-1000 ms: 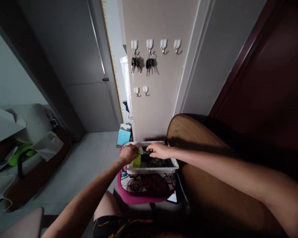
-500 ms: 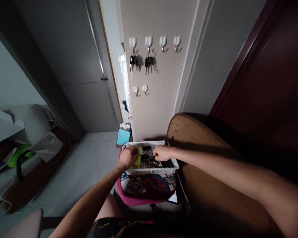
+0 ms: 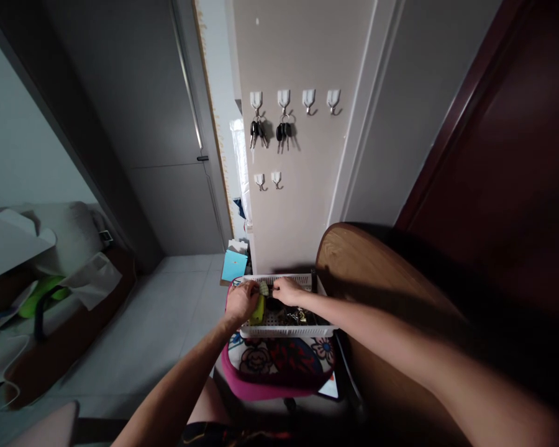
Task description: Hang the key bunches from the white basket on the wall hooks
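A white plastic basket (image 3: 286,333) with slotted sides sits on a chair seat with a flower pattern (image 3: 256,360). My left hand (image 3: 241,302) reaches into its left end, fingers curled beside a yellow-green object (image 3: 258,310) and a small pale green patterned piece (image 3: 264,288). What those fingers grip is hidden. My right hand (image 3: 286,290) is inside near the back, fingertips pinched together close to the pale green piece; what lies between them is too small to make out. A dark object (image 3: 274,304) lies below this hand. Shiny gold-coloured metal items (image 3: 299,316) lie at the front right.
Two bunches of keys (image 3: 258,132) hang from white hooks (image 3: 284,99) on the wall ahead; other hooks hold nothing. A brown wooden board (image 3: 354,267) stands right of the chair. A light blue box (image 3: 235,266) is behind the basket's left corner.
My right hand has moved left inside the basket, closer to my left hand. The left hand stays by the yellow-green object. The whole view has shifted slightly, with the scene lower in the picture.
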Tool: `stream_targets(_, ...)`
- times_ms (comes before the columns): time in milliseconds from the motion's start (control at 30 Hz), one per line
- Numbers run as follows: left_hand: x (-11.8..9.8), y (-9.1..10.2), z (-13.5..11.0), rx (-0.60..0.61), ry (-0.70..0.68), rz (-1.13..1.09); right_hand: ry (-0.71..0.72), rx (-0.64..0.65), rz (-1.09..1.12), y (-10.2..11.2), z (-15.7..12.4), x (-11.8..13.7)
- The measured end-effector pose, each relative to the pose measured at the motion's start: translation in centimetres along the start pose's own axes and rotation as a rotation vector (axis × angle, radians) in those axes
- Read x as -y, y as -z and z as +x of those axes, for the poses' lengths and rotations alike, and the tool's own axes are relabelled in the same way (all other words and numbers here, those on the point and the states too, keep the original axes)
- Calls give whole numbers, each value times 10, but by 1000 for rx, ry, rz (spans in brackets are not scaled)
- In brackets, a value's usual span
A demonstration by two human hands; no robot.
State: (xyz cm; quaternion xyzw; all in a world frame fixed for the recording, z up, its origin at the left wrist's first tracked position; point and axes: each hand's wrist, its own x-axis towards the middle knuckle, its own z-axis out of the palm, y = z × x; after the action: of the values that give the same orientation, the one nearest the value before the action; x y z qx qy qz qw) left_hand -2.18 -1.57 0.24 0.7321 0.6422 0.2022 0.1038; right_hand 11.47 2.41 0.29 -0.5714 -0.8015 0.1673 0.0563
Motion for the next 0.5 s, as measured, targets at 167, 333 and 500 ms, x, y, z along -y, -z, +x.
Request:
stream_targets(167, 3, 0, 2, 12, 31, -46, -20, -70, 131, 33, -4, -18)
stream_targets(333, -9, 12, 17, 15, 71, -318, 33, -61, 508, 64, -11, -26)
stream_targets(500, -67, 85, -17, -27, -228, -787, 59, -51, 856, 94, -19, -21)
